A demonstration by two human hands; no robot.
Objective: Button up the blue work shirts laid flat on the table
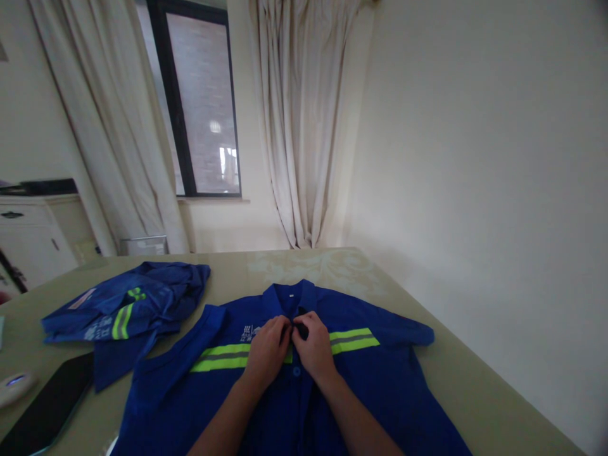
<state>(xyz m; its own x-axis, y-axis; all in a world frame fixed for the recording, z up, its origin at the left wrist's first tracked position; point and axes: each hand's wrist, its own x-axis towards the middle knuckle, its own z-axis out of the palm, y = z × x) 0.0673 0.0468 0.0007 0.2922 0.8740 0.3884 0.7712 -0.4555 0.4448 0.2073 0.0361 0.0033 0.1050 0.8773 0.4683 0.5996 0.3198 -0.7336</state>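
A blue work shirt (375,380) lies spread face up on the table, its collar pointing away from me. Yellow-green and grey reflective bands cross the chest, and white lettering shows on the left side of it. My left hand (270,345) and my right hand (313,347) meet at the front placket just below the collar. Both have their fingers pinched on the placket's edges, fingertips nearly touching. Whatever small button sits between them is hidden by the fingers. Lower down the placket, a button (296,372) is visible.
A bunched second blue garment (156,297) with reflective bands lies at the left on the table (266,266). Nearer are a flat black object (52,399) and a white device (16,387) with a small lit display. A wall (475,190) runs along the right.
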